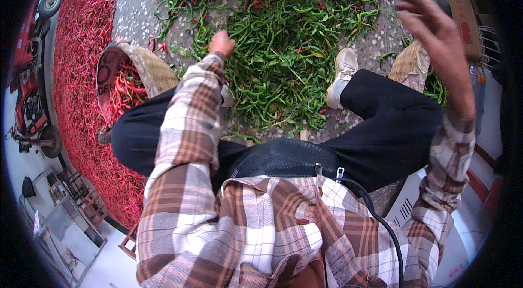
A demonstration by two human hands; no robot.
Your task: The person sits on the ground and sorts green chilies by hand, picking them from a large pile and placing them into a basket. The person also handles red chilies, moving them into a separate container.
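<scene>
A heap of green chili peppers (pixel 278 48), mixed with leaves and some red ones, lies on the floor between my feet. My left hand (pixel 222 44) is closed at the heap's left edge; whatever its fingers hold is hidden. My right hand (pixel 433 29) is raised at the far right, fingers apart, with nothing visible in it. Below that hand stands a woven basket (pixel 408 67), and green chilies (pixel 436 89) show at its side. By my left knee, another woven basket (pixel 155 64) leans open with red chilies (pixel 126 92) inside.
A wide spread of red chilies (pixel 81 70) covers the floor along the left. Beyond it stands a red wheeled vehicle (pixel 30 97). A cardboard box (pixel 460 10) is at the upper right. My shoe (pixel 343 73) borders the heap, and a black cable (pixel 381 217) hangs by my right side.
</scene>
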